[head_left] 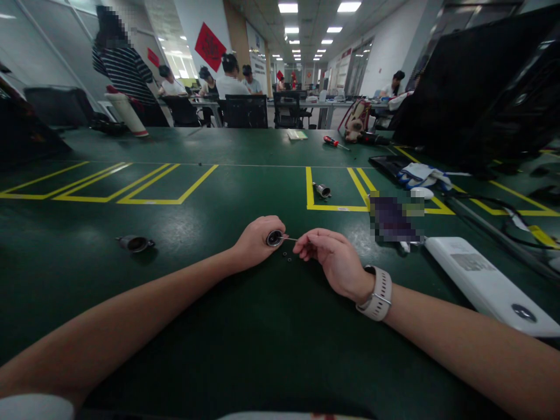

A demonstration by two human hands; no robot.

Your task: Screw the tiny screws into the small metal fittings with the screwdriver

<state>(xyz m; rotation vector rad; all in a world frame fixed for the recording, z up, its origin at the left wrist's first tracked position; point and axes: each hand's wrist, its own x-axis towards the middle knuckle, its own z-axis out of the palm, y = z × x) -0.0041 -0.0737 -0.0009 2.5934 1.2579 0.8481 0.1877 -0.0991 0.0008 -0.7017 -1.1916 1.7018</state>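
Note:
My left hand [259, 242] is closed around a round hollow metal part [275, 238], its dark open end turned toward my right hand. My right hand [326, 256] pinches a thin metal rod [289, 238], whose far end reaches the rim of that part; whether it goes inside I cannot tell. Below the rod, two tiny dark rings [284, 254] lie on the table. To the left rests a metal cup-shaped part [135, 243] on its side. A similar metal fitting [322, 190] lies within a yellow-taped box beyond my right hand.
The green table [196, 350] carries yellow tape outlines. On the right are a white power bank [490, 286], a phone [391, 219], cables [503, 227] and a blue-white cloth [422, 175]. Farther back lies a red-handled screwdriver [333, 142]. A white bottle [126, 114] leans at left; people sit behind.

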